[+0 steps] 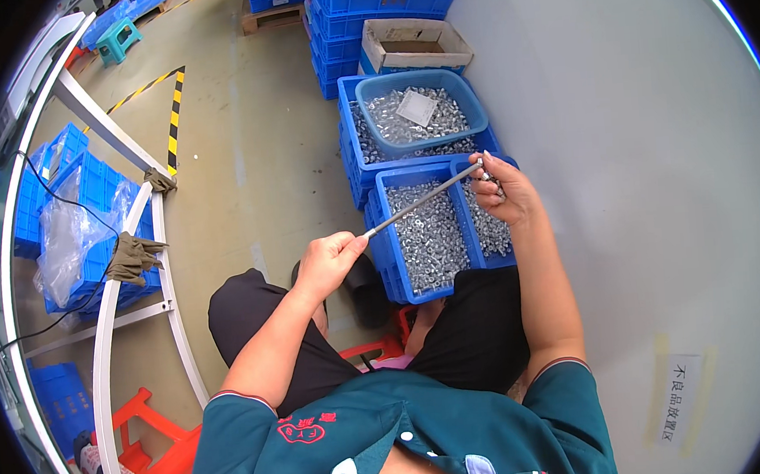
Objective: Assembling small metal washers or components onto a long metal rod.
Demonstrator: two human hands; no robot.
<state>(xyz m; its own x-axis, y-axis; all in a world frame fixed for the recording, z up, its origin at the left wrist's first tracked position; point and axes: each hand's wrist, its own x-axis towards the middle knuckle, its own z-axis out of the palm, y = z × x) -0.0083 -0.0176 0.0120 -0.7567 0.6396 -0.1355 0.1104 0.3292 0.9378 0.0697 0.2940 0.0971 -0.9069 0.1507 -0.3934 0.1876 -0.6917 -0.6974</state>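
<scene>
Rod bridging both hands, R grip at far end

Head view: L hand (327, 263) is closing its fist round the near-L end of a thin metal rod (422, 202); grip narrow, holding the rod. R hand (507, 193) is bringing thumb + fingertips together at the opp. end, w/ small metal fittings (491, 179) sitting in its curled fingers; can't tell if a fitting is already on the tip.

Key relation: rod's long axis is running diag., from L fist up + away to R fingertips, approx. in line btwn the two grips. Rod is lying to the L of the R grip; its far tip is the end nearest R hand, L hand being at the other end.

Rod is hanging above the blue divided crate (385, 267), which is holding loose metal parts (428, 234). Light-blue tub (431, 144) is sitting just beyond R hand.
</scene>
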